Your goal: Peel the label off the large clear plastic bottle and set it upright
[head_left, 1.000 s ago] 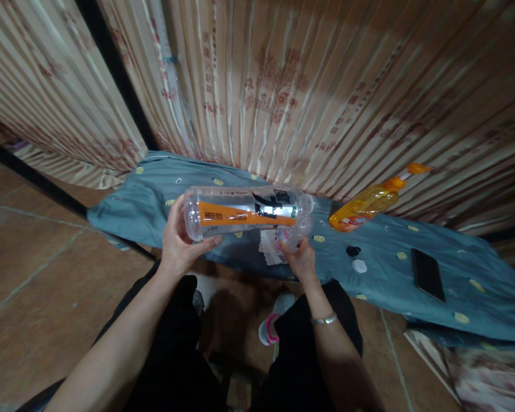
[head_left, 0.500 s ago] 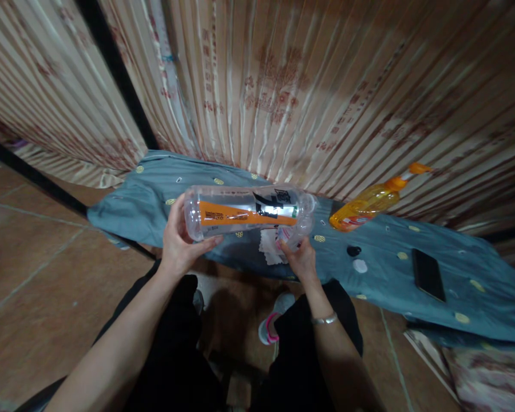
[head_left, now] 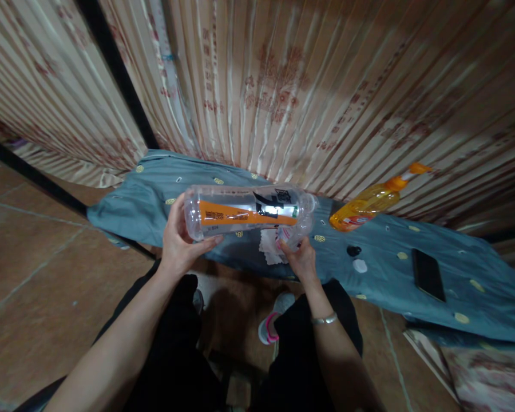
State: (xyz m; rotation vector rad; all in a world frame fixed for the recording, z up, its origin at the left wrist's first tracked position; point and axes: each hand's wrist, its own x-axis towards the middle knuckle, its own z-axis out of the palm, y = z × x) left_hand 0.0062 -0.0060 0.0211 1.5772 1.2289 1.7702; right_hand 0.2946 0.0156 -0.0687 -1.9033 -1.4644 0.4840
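Observation:
My left hand [head_left: 178, 243] is wrapped around the base of a large clear plastic bottle [head_left: 236, 213], held lying sideways with its mouth to the right. An orange, black and silver label runs along it. Below that mouth end, my right hand [head_left: 301, 257] grips a smaller clear plastic bottle [head_left: 295, 233], tilted up. The two bottles overlap near the large one's mouth; whether they touch I cannot tell. A white scalloped piece of paper or cloth [head_left: 270, 247] lies beneath, partly covered by the small bottle and right hand.
On the teal cloth [head_left: 381, 280] stands an amber pump bottle [head_left: 360, 207] to the right. A black cap [head_left: 353, 250], a white cap [head_left: 360, 266] and a phone [head_left: 428, 274] lie nearer me. A patterned curtain [head_left: 278, 86] hangs behind; a dark metal pole [head_left: 120, 74] rises at left.

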